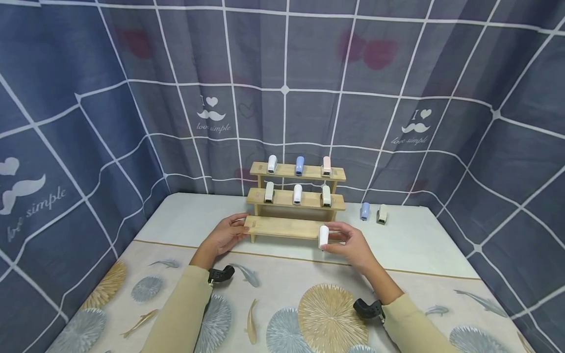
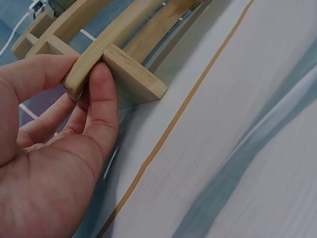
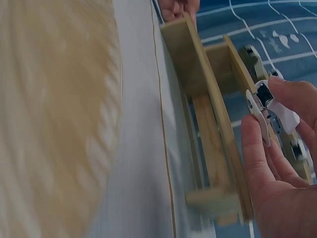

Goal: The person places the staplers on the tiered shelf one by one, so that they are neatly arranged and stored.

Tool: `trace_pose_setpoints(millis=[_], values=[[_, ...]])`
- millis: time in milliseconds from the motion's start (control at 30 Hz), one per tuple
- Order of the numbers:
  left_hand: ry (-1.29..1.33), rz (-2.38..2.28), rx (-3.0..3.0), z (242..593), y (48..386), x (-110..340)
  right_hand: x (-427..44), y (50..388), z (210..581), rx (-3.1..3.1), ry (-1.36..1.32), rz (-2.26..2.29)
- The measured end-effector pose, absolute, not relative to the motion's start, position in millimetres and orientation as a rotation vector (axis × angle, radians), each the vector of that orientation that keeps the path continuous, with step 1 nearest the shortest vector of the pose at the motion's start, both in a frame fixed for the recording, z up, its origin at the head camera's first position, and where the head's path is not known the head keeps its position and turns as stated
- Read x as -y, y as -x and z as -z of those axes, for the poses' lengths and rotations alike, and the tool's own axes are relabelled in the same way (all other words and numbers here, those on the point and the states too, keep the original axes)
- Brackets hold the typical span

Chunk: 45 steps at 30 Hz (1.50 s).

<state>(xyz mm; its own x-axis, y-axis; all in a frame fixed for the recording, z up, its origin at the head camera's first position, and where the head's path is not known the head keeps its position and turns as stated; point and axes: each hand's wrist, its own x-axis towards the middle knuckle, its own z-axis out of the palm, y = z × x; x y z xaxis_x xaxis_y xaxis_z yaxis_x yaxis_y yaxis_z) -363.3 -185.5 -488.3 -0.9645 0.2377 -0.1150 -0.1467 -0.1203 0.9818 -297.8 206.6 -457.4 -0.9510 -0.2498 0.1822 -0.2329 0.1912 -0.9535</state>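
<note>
A three-step wooden rack (image 1: 282,227) stands on the white tabletop. The left hand (image 1: 226,234) pinches the left end of its lowest shelf; the left wrist view shows thumb and fingers on the shelf's end (image 2: 85,67). The right hand (image 1: 353,245) holds a small white stapler (image 1: 323,237) at the right end of that shelf. In the right wrist view the stapler (image 3: 280,111) is between thumb and fingers, beside the shelf; whether it touches the wood I cannot tell. Several small staplers stand on the upper two shelves, among them a blue one (image 1: 299,165) and a pink one (image 1: 326,166).
Right of the rack, a blue stapler (image 1: 364,211) and a cream stapler (image 1: 381,214) lie on the white surface (image 1: 415,240). A patterned cloth (image 1: 273,284) covers the front of the table. Checked curtains (image 1: 247,59) hang behind and at both sides.
</note>
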Motion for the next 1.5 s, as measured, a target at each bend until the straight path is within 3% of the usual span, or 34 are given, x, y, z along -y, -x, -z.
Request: trace_pose_setpoints(millis=[833,1500], values=[[-0.143,-2.196,-1.822,490.2,362.0,187.8,-97.1,337.6,450.0,-2.233,0.527,1.904],[-0.134,-2.194,-1.820,488.5,361.4,188.1,-54.5,360.7,449.5,-2.490,0.589,1.761]])
